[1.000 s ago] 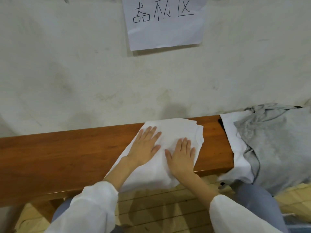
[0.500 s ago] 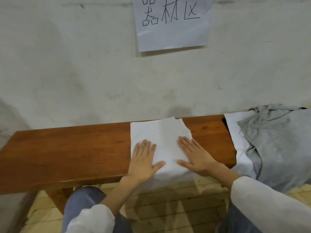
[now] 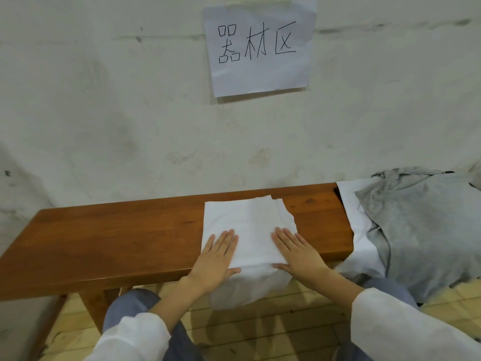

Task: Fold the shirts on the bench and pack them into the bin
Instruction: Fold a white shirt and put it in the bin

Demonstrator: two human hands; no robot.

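Note:
A white shirt [image 3: 250,225], folded into a rough rectangle, lies across the wooden bench [image 3: 117,238], and its near end hangs over the front edge. My left hand [image 3: 217,259] presses flat on the shirt's left near corner with straight fingers. My right hand [image 3: 296,254] lies flat on the shirt's right near corner, thumb along the bench edge. At the bench's right end a crumpled grey shirt [image 3: 421,225] sits on top of another white shirt [image 3: 356,230]. No bin is in view.
A pale wall rises directly behind the bench, with a paper sign [image 3: 260,45] taped to it. Under the bench are wooden floor boards [image 3: 260,332] and my knees in blue trousers. The bench's left half is bare wood.
My hands slid from the shirt's middle back to its near corners by the front edge. The shirt went from skewed to square on the bench. The view shifted left and up.

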